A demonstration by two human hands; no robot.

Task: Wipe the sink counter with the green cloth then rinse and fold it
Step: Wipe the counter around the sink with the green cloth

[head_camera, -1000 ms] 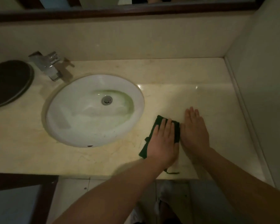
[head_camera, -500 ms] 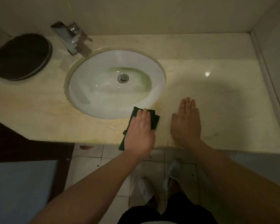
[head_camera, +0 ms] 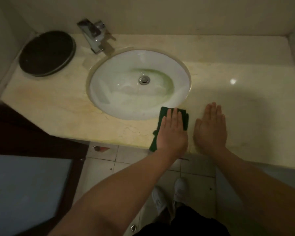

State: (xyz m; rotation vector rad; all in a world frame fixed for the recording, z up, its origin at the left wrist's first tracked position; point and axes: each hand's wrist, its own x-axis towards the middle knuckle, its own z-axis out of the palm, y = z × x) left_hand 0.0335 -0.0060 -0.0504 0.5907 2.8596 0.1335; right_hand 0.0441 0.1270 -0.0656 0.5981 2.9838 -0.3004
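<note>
Since the view a second earlier, the left hand (head_camera: 171, 133) and the green cloth (head_camera: 185, 120) under it had travelled leftward, away from the right hand (head_camera: 210, 128), which had lain just beside the cloth. A strip of bare counter (head_camera: 58, 113) now separated the two hands.

The cloth lay folded on the front part of the counter. Its far end reached the front right rim of the sink (head_camera: 109, 92), and its near end sat at the counter's front edge; whether it overhung could not be told. The left hand pressed it flat, fingers straight and together, nothing curled round the fabric. The right hand rested palm down on the bare stone, fingers likewise straight, holding nothing.

Step in hand, as judged: wiping the counter. Rinsing and folding were not yet begun, and the faucet (head_camera: 92, 36) stood untouched behind the basin.

The next stroke probably called for steady palm pressure along the narrow band of stone in front of the basin, toward the left stretch of counter. Care was needed that the near end did not slip off the edge. A dark round object (head_camera: 47, 52) at the far left would have to be wiped around.
</note>
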